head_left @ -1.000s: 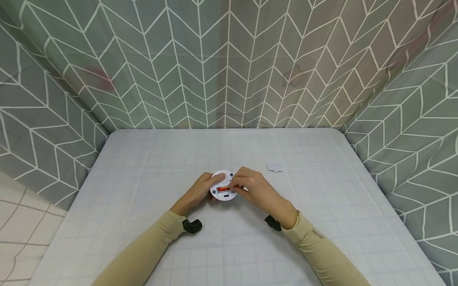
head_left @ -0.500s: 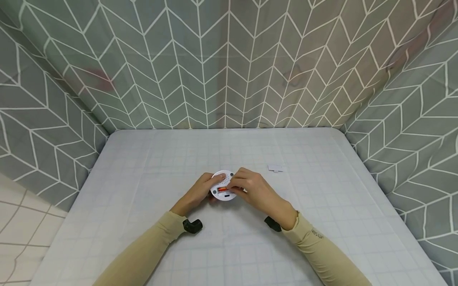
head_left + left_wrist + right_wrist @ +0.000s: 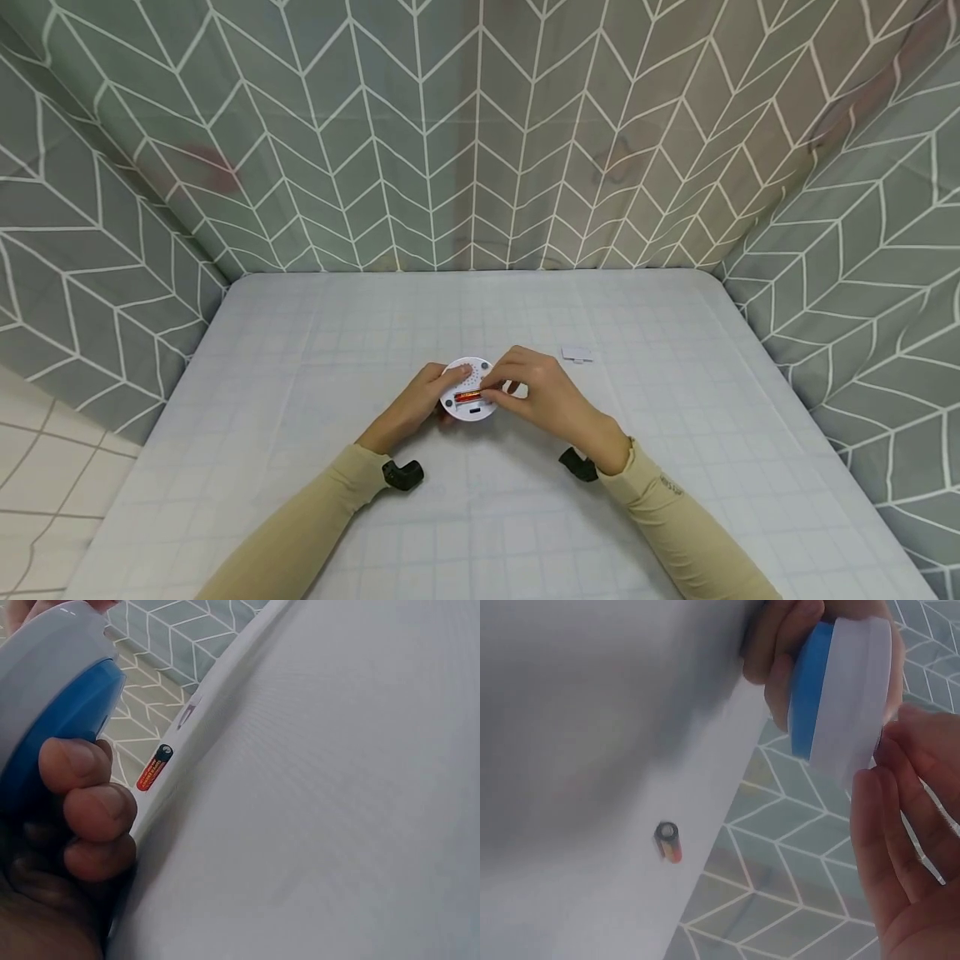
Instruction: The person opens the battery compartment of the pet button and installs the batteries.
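A round device (image 3: 472,384), white with a blue underside (image 3: 811,694), is held by my left hand (image 3: 412,403), thumb across its white face and fingers curled beneath. In that face lies an uncovered battery compartment, with a red battery (image 3: 467,397) in it. My right hand (image 3: 551,396) has its thumb and fingertips at the battery's right end, pinching there. Those fingertips hide part of the compartment. Both wrist views show a second, loose battery (image 3: 155,767) on the table beyond the device; the right hand covers that area in the head view.
A small white cover (image 3: 577,353) with a tab lies on the table (image 3: 375,317), behind and right of the right hand. Grey patterned curtains (image 3: 420,133) enclose the back and sides. Dark wrist mounts (image 3: 402,475) stick out under both wrists.
The right hand has shifted slightly right, and a gap has opened between its thumb and fingers. More of the battery shows. The left hand and device have stayed nearly still.
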{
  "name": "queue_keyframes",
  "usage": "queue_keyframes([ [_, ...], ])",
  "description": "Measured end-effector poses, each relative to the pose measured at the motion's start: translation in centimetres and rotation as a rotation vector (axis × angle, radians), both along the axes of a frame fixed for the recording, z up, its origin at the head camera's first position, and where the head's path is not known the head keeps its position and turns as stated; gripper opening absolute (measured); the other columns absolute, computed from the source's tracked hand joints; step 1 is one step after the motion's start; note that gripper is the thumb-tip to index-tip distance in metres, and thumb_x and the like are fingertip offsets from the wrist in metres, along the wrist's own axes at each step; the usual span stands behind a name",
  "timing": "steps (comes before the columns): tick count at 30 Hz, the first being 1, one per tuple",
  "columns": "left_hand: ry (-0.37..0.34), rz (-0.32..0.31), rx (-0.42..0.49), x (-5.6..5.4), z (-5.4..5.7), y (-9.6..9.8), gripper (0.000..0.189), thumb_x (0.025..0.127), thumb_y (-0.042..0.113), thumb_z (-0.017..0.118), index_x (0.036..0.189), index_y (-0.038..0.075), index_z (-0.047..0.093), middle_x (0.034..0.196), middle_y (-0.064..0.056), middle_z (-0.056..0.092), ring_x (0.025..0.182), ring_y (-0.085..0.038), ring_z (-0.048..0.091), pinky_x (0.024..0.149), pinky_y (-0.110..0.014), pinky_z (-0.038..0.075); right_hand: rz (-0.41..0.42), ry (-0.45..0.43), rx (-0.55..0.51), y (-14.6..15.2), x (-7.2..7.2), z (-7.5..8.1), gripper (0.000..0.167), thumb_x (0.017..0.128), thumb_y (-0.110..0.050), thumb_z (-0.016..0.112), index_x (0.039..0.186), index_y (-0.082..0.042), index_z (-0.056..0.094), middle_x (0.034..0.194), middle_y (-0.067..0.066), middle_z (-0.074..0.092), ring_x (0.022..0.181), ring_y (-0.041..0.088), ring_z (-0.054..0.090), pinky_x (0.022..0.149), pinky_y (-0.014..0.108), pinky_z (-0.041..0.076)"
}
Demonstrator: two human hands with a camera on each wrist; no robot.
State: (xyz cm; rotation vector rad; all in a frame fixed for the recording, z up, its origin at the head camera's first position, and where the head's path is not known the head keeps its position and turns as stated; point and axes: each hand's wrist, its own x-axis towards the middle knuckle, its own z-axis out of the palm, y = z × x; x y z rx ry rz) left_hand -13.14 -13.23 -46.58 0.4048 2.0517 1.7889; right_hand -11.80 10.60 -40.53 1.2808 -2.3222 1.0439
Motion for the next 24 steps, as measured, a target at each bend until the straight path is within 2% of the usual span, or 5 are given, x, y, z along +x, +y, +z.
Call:
queue_keyframes([
  [8, -0.025, 0.005, 0.012, 0.0, 0.0, 0.0, 0.049, 0.11, 0.037, 0.049, 0.088, 0.0, 0.073, 0.058, 0.002, 0.064, 0.045, -0.013, 0.047, 0.045, -0.025, 0.041, -0.091, -0.042, -0.037, 1.1, -0.9, 0.2, 0.008, 0.092, -0.009, 0.083, 0.099, -0.012, 0.081, 0.09, -0.004, 0.074, 0.083, 0.01, 0.067, 0.067, 0.029, 0.06],
  [14, -0.031, 0.02, -0.002, 0.0, -0.1, 0.0, 0.049, 0.109, 0.037, 0.049, 0.088, -0.001, 0.072, 0.06, 0.002, 0.064, 0.045, -0.012, 0.048, 0.046, -0.025, 0.041, -0.169, -0.075, -0.007, 1.4, -1.6, -0.5, 0.008, 0.094, -0.01, 0.08, 0.102, -0.006, 0.08, 0.095, 0.002, 0.076, 0.085, 0.019, 0.072, 0.071, 0.031, 0.061],
  [19, -0.029, 0.026, -0.007, 0.0, 0.0, 0.1, 0.048, 0.109, 0.036, 0.05, 0.086, 0.0, 0.072, 0.058, 0.002, 0.064, 0.045, -0.012, 0.048, 0.046, -0.025, 0.041, -0.244, -0.134, 0.06, 1.6, -2.1, -1.2, 0.025, 0.096, -0.007, 0.077, 0.12, -0.001, 0.075, 0.106, 0.012, 0.076, 0.09, 0.026, 0.075, 0.079, 0.037, 0.063],
  [22, -0.03, 0.024, -0.005, 0.1, 0.0, 0.1, 0.048, 0.109, 0.036, 0.05, 0.086, 0.0, 0.072, 0.058, 0.002, 0.064, 0.045, -0.012, 0.048, 0.046, -0.024, 0.041, -0.285, -0.164, 0.119, 1.7, -2.2, -1.5, 0.039, 0.096, -0.009, 0.077, 0.133, -0.001, 0.069, 0.116, 0.016, 0.074, 0.098, 0.031, 0.074, 0.086, 0.042, 0.062],
  [24, -0.026, 0.019, -0.009, 0.1, 0.1, 0.1, 0.049, 0.109, 0.036, 0.05, 0.087, 0.0, 0.072, 0.058, 0.002, 0.064, 0.045, -0.011, 0.049, 0.046, -0.024, 0.041, -0.308, -0.17, 0.173, 1.7, -2.3, -1.7, 0.042, 0.096, -0.012, 0.078, 0.135, -0.002, 0.068, 0.121, 0.016, 0.073, 0.107, 0.032, 0.071, 0.092, 0.045, 0.06],
])
